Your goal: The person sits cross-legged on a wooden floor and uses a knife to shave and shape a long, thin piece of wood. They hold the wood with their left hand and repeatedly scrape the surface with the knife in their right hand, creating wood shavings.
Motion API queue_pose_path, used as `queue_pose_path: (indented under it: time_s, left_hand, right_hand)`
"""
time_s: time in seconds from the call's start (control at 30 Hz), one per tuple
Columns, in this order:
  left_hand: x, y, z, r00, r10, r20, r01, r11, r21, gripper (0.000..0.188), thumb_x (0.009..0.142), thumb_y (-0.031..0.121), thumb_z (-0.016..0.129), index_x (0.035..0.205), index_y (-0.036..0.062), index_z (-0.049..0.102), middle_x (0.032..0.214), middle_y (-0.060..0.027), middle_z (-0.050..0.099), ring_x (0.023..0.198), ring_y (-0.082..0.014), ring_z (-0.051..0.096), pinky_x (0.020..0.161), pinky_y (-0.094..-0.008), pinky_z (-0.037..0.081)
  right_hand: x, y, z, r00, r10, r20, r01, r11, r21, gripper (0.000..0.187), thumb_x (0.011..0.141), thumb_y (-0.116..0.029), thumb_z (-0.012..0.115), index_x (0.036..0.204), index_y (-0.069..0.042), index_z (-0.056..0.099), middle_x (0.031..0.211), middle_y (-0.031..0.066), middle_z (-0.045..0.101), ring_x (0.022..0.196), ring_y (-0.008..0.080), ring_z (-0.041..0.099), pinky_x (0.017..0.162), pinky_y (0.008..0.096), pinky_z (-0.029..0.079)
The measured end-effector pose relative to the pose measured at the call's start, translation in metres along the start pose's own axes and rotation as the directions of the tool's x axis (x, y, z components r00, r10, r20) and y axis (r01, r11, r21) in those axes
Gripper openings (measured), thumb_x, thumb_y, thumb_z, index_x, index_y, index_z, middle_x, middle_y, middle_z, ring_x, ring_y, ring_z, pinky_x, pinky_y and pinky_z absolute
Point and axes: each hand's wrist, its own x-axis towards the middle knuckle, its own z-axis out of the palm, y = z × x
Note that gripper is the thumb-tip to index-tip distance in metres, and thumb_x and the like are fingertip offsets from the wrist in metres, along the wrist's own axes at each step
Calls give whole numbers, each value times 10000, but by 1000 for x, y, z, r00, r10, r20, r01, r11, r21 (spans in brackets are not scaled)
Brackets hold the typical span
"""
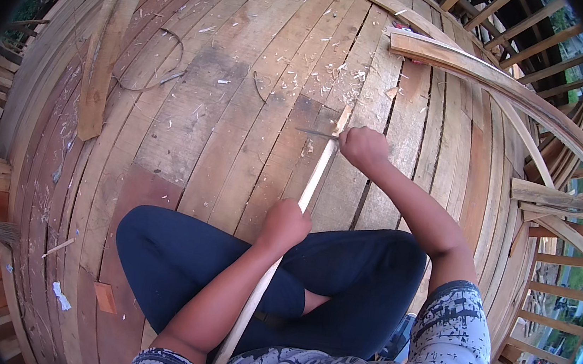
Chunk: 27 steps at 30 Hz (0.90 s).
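Observation:
A long pale wooden stick [319, 171] slants from beside my body, over my crossed legs, to the plank floor ahead. My left hand [286, 223] is closed around the stick near its middle. Further along, my right hand [364, 148] is a fist around the handle of a knife, the handle itself hidden by the fingers. The thin knife blade [316, 133] points left and lies across the stick near its far end. Small curls of shaved wood cling by the blade.
Wood shavings [345, 81] litter the plank floor [236, 169]. Long boards [453, 60] lie at the far right, and another board [100, 84] lies at the left. A thin cord [146, 88] curls near that board. Slatted railings [557, 288] stand along the right edge.

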Motion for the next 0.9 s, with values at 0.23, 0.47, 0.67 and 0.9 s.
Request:
queue_pose_path:
  time_s: [0.23,0.47,0.67,0.9]
  left_hand:
    - [11,6,15,991,111,-72,-108,993,42,297,879,197,661,890,-96,710,885,-322,699,864,-476,707,783,-525,576]
    - [-2,-2,7,997,21,-70,-18,999,47,348,893,231,657,897,-113,711,871,-333,687,870,-483,701,804,-529,565]
    - [5,1,11,998,50,-41,-48,997,67,331,887,228,668,897,-100,711,906,-326,699,895,-470,710,815,-514,578]
    - [2,-3,4,999,-51,-10,51,998,-22,333,884,237,662,906,-92,712,918,-333,697,907,-481,704,835,-517,572]
  right_hand:
    - [17,56,6,990,88,-114,-94,994,-53,443,962,-309,465,707,-79,744,715,189,719,634,349,725,560,497,579]
    - [17,36,2,986,43,-163,-70,984,-166,301,916,-255,555,800,-90,778,723,174,730,682,302,753,587,440,592]
    - [23,82,18,974,201,-99,-216,961,-175,291,922,-193,526,840,-55,768,799,177,749,753,347,757,637,471,599]
    - [-9,75,-17,898,438,37,-439,898,18,606,1036,-452,392,886,6,759,937,269,736,915,422,730,825,501,574]
